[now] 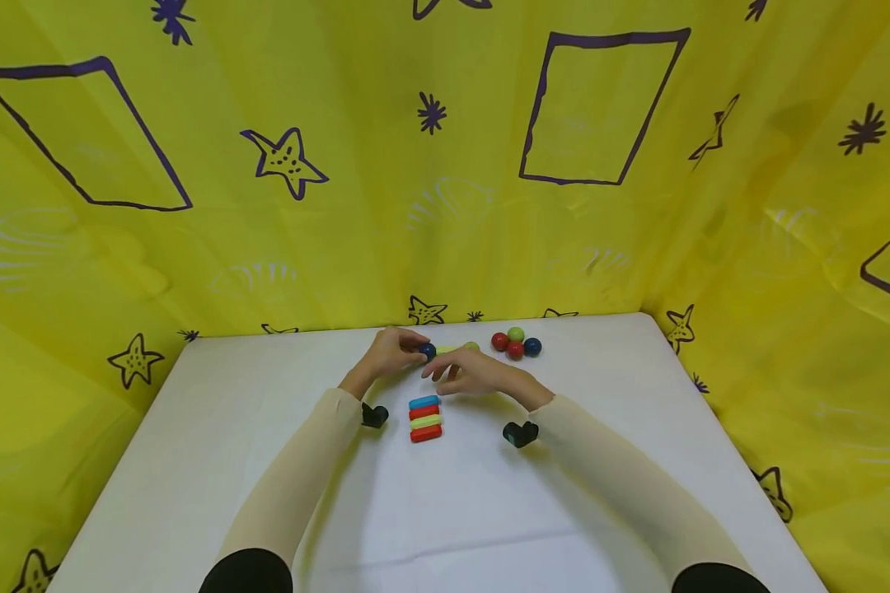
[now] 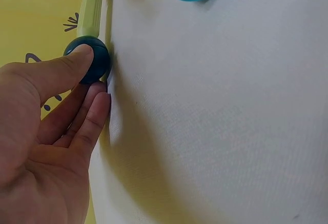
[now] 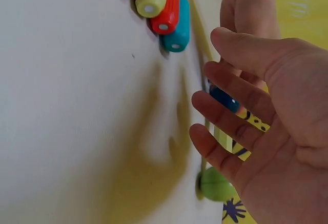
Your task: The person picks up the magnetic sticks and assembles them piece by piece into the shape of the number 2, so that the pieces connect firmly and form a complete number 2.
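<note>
From head only, red balls [image 1: 500, 341] near hand [image 1: 476, 372]

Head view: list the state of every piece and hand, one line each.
Glossy dark blue ball: pinched in the left hand's grip.
Pale yellow-green ribbed rod: one end against that ball.
Round green ball: at the rod's other end.
Left hand: thumb and fingers on the blue ball.
Right hand: fingers parted, holding nothing.
Four blue, red and yellow rods: lying side by side.
Four red, green and blue balls: bunched, unheld.
</note>
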Demonstrator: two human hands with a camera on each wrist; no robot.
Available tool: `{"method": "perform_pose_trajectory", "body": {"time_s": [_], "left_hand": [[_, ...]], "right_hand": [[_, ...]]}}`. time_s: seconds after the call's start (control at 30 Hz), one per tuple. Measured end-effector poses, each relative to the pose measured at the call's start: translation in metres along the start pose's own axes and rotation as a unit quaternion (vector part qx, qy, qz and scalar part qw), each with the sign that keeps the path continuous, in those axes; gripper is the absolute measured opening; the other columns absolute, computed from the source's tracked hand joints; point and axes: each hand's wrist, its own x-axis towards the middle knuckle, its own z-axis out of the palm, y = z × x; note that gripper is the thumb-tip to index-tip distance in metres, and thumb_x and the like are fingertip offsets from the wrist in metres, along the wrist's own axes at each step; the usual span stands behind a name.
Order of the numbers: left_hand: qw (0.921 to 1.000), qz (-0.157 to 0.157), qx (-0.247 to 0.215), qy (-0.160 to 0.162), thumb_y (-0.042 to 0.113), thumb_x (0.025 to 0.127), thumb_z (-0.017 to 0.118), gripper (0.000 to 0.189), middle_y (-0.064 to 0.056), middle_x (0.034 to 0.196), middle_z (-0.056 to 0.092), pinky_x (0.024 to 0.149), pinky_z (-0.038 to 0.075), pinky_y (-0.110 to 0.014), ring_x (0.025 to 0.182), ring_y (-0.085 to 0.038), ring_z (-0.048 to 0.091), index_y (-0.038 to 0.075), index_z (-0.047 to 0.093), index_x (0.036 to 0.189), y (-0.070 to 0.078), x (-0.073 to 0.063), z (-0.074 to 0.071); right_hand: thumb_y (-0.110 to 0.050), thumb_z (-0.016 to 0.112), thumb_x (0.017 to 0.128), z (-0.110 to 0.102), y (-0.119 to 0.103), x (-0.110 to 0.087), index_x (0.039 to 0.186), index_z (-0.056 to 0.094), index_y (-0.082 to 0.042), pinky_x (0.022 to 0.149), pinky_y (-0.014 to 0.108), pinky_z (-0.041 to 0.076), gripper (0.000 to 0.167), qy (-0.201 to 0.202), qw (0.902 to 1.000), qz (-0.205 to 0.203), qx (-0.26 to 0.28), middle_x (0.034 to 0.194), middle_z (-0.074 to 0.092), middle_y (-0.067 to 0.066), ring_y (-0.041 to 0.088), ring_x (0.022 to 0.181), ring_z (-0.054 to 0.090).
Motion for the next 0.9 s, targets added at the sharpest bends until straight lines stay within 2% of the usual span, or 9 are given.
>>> {"method": "perform_pose_trajectory", "body": {"time_s": [0.2, 0.33, 0.67, 0.9], "left_hand": [[1.0, 0.001, -0.003, 0.001, 0.008, 0.092, 0.078, 0.033, -0.014, 0.116, 0.074, 0.092, 0.056, -0.038, 0.103, -0.025, 0.069, 0.002, 0.074, 0.123, 0.001, -0.001, -0.002], [1.0, 0.003, -0.009, 0.003, 0.008, 0.091, 0.078, 0.032, -0.015, 0.114, 0.075, 0.092, 0.056, -0.038, 0.102, -0.026, 0.07, 0.001, 0.074, 0.122, 0.0, -0.001, -0.001], [0.9998, -0.001, -0.02, 0.004, 0.007, 0.091, 0.078, 0.031, -0.014, 0.113, 0.075, 0.09, 0.057, -0.036, 0.1, -0.025, 0.07, 0.001, 0.074, 0.122, 0.002, 0.0, 0.002], [0.9997, 0.004, -0.021, 0.01, 0.006, 0.09, 0.079, 0.031, -0.015, 0.112, 0.075, 0.091, 0.057, -0.037, 0.1, -0.026, 0.071, 0.0, 0.075, 0.12, 0.003, -0.001, 0.001]], "right_hand": [[-0.007, 0.068, 0.099, 0.011, -0.006, 0.011, 0.126, 0.069, -0.005, 0.095, 0.033, 0.054, 0.028, -0.015, 0.9996, -0.025, -0.002, 0.116, 0.072, 0.011, 0.023, 0.104, 0.067], [-0.004, 0.068, 0.098, 0.018, -0.008, 0.018, 0.124, 0.071, -0.007, 0.094, 0.03, 0.053, 0.026, -0.029, 0.9992, -0.028, -0.006, 0.111, 0.073, 0.008, 0.02, 0.101, 0.067], [-0.001, 0.067, 0.098, 0.025, -0.011, 0.027, 0.122, 0.075, -0.013, 0.093, 0.025, 0.051, 0.028, -0.056, 0.9972, 0.0, -0.049, 0.109, 0.073, 0.001, 0.013, 0.096, 0.064], [0.002, 0.065, 0.098, 0.023, -0.016, 0.025, 0.121, 0.077, -0.017, 0.083, 0.025, 0.048, 0.033, -0.061, 0.9951, 0.024, -0.074, 0.108, 0.071, 0.0, 0.014, 0.087, 0.055]]}}
